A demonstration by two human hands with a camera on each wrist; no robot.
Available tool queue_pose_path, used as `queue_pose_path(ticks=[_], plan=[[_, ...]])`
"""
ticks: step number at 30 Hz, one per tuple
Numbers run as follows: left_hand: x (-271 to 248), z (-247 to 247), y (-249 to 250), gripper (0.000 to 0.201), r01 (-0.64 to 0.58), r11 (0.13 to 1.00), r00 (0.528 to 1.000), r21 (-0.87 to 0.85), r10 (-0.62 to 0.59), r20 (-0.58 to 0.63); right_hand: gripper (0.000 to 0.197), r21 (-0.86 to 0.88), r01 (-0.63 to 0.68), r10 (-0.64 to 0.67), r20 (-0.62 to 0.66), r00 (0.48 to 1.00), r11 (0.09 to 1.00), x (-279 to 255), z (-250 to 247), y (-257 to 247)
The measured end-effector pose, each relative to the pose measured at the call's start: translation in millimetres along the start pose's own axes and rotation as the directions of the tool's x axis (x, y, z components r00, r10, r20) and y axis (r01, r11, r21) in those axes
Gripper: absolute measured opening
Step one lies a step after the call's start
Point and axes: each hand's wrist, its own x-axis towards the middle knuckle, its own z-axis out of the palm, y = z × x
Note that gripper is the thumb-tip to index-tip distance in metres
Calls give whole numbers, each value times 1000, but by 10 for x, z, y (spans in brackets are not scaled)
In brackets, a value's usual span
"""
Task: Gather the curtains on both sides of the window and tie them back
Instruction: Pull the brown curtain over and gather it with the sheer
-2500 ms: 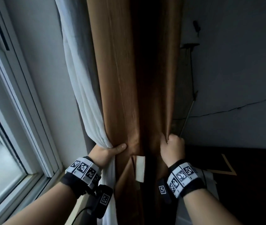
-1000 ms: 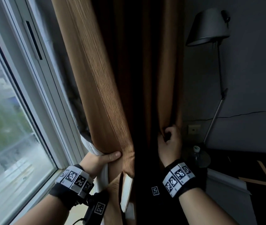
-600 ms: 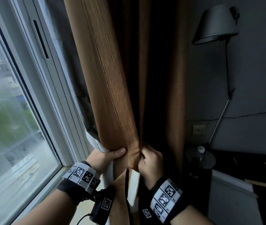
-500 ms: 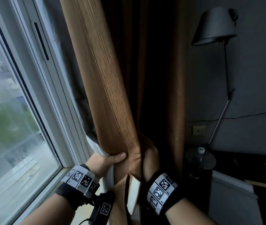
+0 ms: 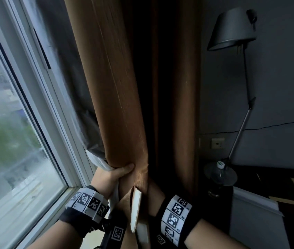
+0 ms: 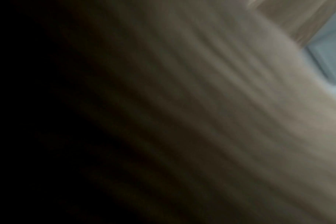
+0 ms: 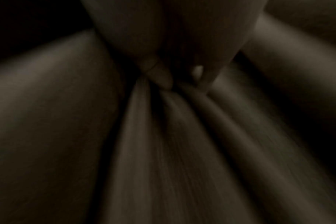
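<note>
Ribbed brown curtain [image 5: 117, 108] bunched in left hand's [image 5: 110, 174] grip; right hand [image 5: 154, 193] buried, grip unclear.

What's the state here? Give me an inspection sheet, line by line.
Surface: sill under the window, bare where it shows.
Job's things: brown curtain bunched; white sheer behind it; no tie seen round them.
Clutter: bottle by the lamp's base.
Hands: left hand grips curtain and sheer; right hand mostly hidden in the folds.
Cables: cord along the wall.
Surroundings: window, lamp, socket.
</note>
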Motion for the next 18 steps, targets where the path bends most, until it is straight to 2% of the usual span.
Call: queue_pose_path(ticks=[1, 2, 3, 4, 5, 6, 7, 8, 9, 10, 11, 14, 15, 16, 18], plan=[[30, -15, -39, 71, -24, 1000, 999, 6, 24, -22, 29, -124, 1, 13, 108, 994, 992, 46, -85, -25], [49, -18, -62, 69, -21, 1000, 999, 4, 21, -31, 27, -172, 78, -52, 152, 987, 982, 40, -203, 57], [73, 0, -78, 65, -14, 1000, 997, 9, 15, -78, 21, -245, 195, -170, 119, 978, 950, 111, -232, 18], [94, -19, -95, 61, -11, 1000, 993, 10, 12, -114, 17, -310, 315, -317, 43, 947, 897, 125, -297, -45], [124, -51, -124, 59, -20, 1000, 989, 5, 20, -146, 18, -319, 366, -408, -73, 910, 874, 159, -373, -78], [141, -64, -122, 59, -13, 1000, 987, -7, 12, -160, 19, -286, 374, -448, -268, 853, 882, 188, -491, -81], [159, -79, -127, 62, 3, 1000, 985, -8, -4, -174, 19, -293, 363, -463, -454, 762, 885, 167, -658, -65], [163, -102, -125, 63, 12, 1000, 982, 0, -12, -188, 18, -325, 327, -460, -616, 639, 888, 143, -843, -28], [172, -126, -125, 62, 13, 1000, 981, 3, -12, -195, 16, -336, 263, -426, -732, 531, 904, 131, -996, 3], [174, -139, -116, 58, 25, 1000, 978, -2, -25, -207, 19, -332, 197, -386, -798, 463, 923, 141, -1096, 42], [174, -134, -107, 52, 32, 999, 977, 7, -30, -212, 30, -316, 151, -349, -814, 465, 937, 158, -1139, 32], [148, -99, -94, 43, 27, 999, 978, 45, -17, -208, 69, -310, 29, -254, -719, 647, 950, 229, -1054, 63], [137, -74, -92, 40, 24, 998, 979, 53, -13, -201, 74, -339, -50, -215, -699, 682, 940, 258, -1019, 85], [117, -53, -83, 40, 29, 998, 980, 56, -17, -199, 73, -361, -120, -183, -699, 691, 925, 282, -1012, 112], [88, -33, -78, 50, 39, 998, 981, 59, -27, -193, 49, -309, -221, -74, -717, 693, 925, 340, -1039, 124]])
